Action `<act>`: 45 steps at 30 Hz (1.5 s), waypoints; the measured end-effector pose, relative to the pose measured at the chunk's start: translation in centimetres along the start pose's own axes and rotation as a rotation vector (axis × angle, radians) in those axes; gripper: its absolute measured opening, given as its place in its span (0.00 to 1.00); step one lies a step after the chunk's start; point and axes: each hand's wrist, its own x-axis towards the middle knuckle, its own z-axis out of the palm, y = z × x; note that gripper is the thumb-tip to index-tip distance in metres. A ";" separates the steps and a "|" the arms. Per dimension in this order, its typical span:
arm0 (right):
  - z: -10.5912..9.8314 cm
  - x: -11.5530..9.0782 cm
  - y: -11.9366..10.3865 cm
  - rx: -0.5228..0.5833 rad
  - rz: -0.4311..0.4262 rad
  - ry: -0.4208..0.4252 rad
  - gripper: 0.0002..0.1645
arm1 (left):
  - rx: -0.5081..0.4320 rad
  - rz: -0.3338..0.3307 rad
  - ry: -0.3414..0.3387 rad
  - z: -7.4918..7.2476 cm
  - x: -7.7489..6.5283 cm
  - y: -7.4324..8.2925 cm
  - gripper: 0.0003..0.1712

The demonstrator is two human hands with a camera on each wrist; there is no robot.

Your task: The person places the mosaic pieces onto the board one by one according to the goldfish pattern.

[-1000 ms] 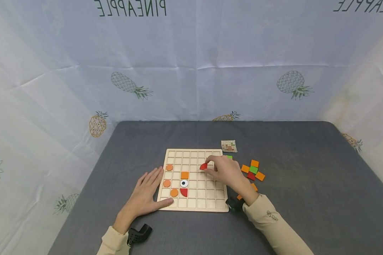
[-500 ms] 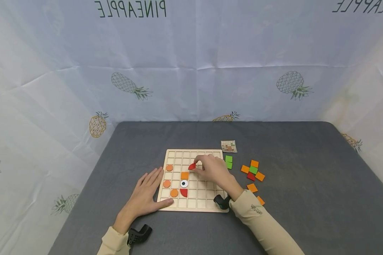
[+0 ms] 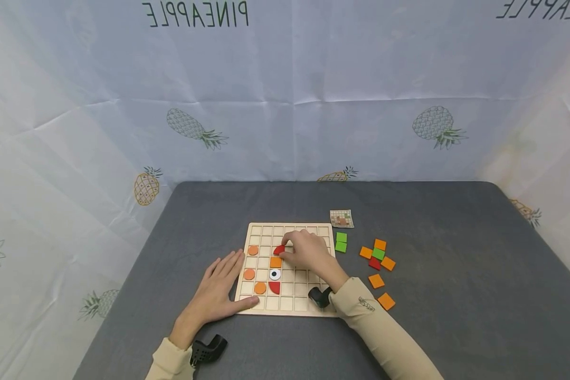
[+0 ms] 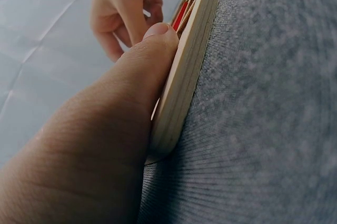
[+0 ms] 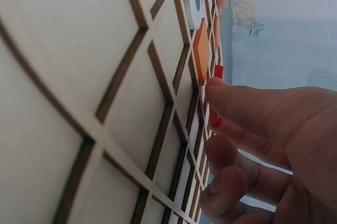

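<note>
A wooden grid board (image 3: pixel 313 306) lies on the table. My right hand (image 3: pixel 307 250) pinches a red quarter-circle tile (image 3: pixel 278 250) between thumb and forefinger, right at the cell behind an orange square tile (image 3: pixel 275 262). In the right wrist view the red tile (image 5: pixel 214 117) stands on edge close over the grid. My left hand (image 3: pixel 218 287) rests with straight fingers along the board's left edge, its thumb on the front corner. In front of the orange square sit a white eye tile (image 3: pixel 275 274) and another red quarter-circle tile (image 3: pixel 274 287).
Orange round tiles (image 3: pixel 249 274) sit in the board's left columns. Right of the board lie two green square tiles (image 3: pixel 341 237), a cluster of orange, green and red squares (image 3: pixel 378 254), and loose orange squares (image 3: pixel 386 301). A small pattern card (image 3: pixel 342 218) lies behind the board's right corner.
My right hand has carried the red quarter-circle tile leftward across the board to the column with the orange square. My left hand has stayed in place.
</note>
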 end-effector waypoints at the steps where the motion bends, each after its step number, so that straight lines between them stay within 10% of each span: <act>1: 0.0 0.1 0.0 -0.003 -0.001 0.000 0.15 | -0.001 0.001 0.000 0.0 0.0 0.0 0.64; 45: 0.5 0.3 0.1 0.083 -0.014 -0.010 0.13 | -0.004 0.008 0.006 -0.1 0.0 0.0 0.64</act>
